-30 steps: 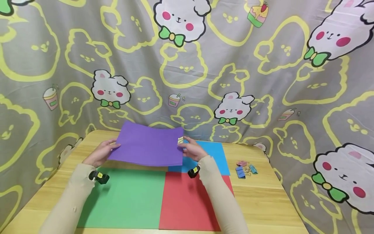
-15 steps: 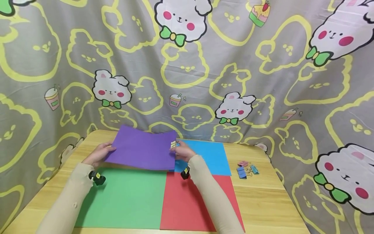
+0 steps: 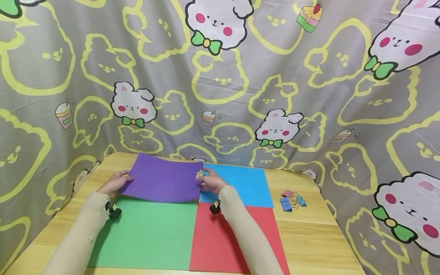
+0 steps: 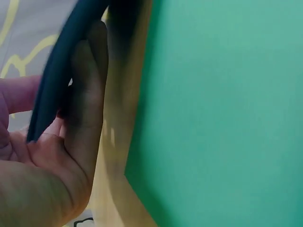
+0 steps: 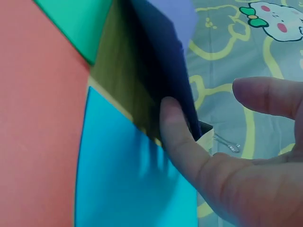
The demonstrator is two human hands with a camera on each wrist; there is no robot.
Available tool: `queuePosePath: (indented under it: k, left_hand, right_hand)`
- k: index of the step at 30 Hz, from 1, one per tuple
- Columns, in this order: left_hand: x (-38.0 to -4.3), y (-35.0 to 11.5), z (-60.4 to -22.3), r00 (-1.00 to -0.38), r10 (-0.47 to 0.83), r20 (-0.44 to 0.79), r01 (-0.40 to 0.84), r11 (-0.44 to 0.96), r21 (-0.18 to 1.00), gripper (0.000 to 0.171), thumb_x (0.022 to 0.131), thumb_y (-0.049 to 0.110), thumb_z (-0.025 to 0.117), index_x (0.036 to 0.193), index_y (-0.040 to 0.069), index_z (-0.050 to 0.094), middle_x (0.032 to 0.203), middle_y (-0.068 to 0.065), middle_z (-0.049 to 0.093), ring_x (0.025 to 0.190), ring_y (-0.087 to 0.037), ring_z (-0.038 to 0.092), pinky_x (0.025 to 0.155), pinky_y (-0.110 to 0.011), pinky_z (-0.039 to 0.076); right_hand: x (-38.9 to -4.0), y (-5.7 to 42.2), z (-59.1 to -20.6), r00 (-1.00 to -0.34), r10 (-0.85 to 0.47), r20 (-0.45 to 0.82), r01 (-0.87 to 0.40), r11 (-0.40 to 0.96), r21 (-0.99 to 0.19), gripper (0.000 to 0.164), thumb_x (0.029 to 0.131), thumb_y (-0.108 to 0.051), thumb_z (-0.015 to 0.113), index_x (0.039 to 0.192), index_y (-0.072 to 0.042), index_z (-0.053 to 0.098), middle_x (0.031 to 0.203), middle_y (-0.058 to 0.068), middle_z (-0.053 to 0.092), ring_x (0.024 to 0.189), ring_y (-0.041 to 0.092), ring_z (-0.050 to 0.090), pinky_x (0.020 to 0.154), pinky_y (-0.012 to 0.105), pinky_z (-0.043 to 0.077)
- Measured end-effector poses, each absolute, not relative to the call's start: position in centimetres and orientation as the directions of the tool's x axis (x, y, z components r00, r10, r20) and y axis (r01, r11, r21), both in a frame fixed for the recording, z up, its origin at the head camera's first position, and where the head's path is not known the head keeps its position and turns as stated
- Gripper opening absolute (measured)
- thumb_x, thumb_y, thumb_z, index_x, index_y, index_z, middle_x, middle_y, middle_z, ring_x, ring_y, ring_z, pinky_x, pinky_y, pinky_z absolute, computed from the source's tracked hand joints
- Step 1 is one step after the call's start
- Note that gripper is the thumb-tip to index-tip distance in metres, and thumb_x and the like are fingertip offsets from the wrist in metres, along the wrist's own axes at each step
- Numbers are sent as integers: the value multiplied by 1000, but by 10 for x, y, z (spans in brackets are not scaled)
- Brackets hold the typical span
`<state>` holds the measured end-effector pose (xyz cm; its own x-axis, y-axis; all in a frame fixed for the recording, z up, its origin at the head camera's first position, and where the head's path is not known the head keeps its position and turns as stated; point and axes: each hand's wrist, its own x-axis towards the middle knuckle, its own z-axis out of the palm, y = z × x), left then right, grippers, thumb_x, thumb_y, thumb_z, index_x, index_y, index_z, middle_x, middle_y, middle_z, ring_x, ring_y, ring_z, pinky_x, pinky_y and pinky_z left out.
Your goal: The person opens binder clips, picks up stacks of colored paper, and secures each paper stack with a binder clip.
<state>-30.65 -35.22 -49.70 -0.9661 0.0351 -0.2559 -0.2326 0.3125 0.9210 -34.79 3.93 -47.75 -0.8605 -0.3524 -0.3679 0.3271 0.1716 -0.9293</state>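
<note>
A stack of purple paper [image 3: 165,179] hangs bowed between my two hands, low over the table at the back left. My left hand [image 3: 116,182] pinches its left edge; in the left wrist view, fingers lie on both sides of the dark paper edge [image 4: 61,71]. At the right edge, beside a pale binder clip [image 3: 200,173], my right hand [image 3: 211,181] holds the paper. The right wrist view shows one finger against its underside and another standing apart. Under and in front lie a green sheet [image 3: 148,233], a red sheet [image 3: 233,236] and a blue sheet [image 3: 240,183].
Blue, pink, teal and gold binder clips [image 3: 292,200] lie grouped on the wooden table [image 3: 316,236], right of the blue sheet. A grey patterned curtain [image 3: 227,84] hangs close behind the table and along both sides.
Both hands have lowered the purple paper and shifted it left, the right hand moving farther. More of the blue sheet shows. Both hands keep hold of the paper's edges.
</note>
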Motion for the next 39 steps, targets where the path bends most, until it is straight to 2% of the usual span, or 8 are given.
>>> queuePosePath:
  k: [3, 6, 8, 11, 13, 17, 31, 39]
  left_hand:
    - [-309, -355, -501, -955, 39, -295, -269, 311, 911, 62, 109, 17, 45, 156, -15, 19, 131, -28, 55, 88, -9, 64, 75, -24, 59]
    - [-311, -357, -503, -942, 50, -332, -304, 295, 906, 66, 110, 18, 43, 158, -15, 13, 154, -40, 32, 115, -25, 60, 88, -28, 59]
    - [-311, -357, -501, -938, 59, -340, -308, 299, 903, 68, 110, 19, 42, 158, -16, 9, 163, -39, 15, 137, -39, 45, 108, -37, 53]
    - [-313, -358, -497, -950, 61, -307, -267, 352, 897, 67, 110, 19, 42, 157, -17, 10, 164, -40, 9, 152, -53, 20, 126, -55, 31]
    - [-312, -358, -493, -958, 61, -280, -233, 404, 885, 66, 110, 19, 42, 156, -19, 13, 163, -41, 10, 154, -56, 12, 128, -63, 20]
    - [-311, -354, -487, -963, 52, -264, -211, 463, 861, 67, 110, 20, 44, 155, -19, 15, 163, -41, 13, 153, -57, 12, 127, -66, 16]
    - [-312, -343, -479, -958, 39, -283, -242, 420, 875, 72, 110, 25, 47, 162, -6, 10, 168, -35, 12, 155, -54, 10, 128, -66, 15]
    - [-308, -339, -478, -959, 30, -282, -248, 392, 886, 68, 110, 23, 46, 162, -6, 14, 166, -36, 15, 155, -54, 12, 127, -67, 15]
  right_hand:
    - [-344, 42, -474, -856, -363, -369, 331, 164, -929, 78, 102, -11, 62, 165, -6, 16, 145, 28, 56, 133, 41, 59, 109, 52, 54]
    - [-342, 45, -471, -849, -380, -366, 329, 160, -931, 77, 103, -11, 61, 165, -5, 15, 149, 29, 52, 136, 43, 56, 110, 53, 53]
    - [-341, 47, -470, -846, -389, -365, 327, 162, -931, 76, 104, -11, 59, 165, -5, 15, 150, 29, 51, 137, 44, 55, 111, 53, 52]
    - [-341, 48, -470, -847, -391, -359, 326, 151, -933, 75, 104, -10, 59, 164, -4, 15, 147, 29, 53, 135, 44, 56, 112, 54, 51]
    - [-342, 48, -471, -849, -389, -359, 329, 143, -933, 75, 104, -10, 59, 164, -4, 15, 146, 29, 54, 135, 43, 57, 113, 54, 50]
    - [-344, 49, -474, -851, -387, -355, 332, 127, -935, 76, 104, -9, 58, 165, -4, 13, 147, 28, 54, 136, 43, 56, 113, 53, 50]
    - [-347, 49, -468, -846, -404, -349, 342, 90, -935, 85, 104, -11, 59, 167, -10, 2, 163, 27, 36, 149, 45, 41, 122, 53, 41]
    - [-346, 49, -467, -834, -417, -362, 351, 107, -930, 86, 103, -16, 62, 167, -12, 4, 164, 25, 36, 150, 46, 39, 120, 57, 41]
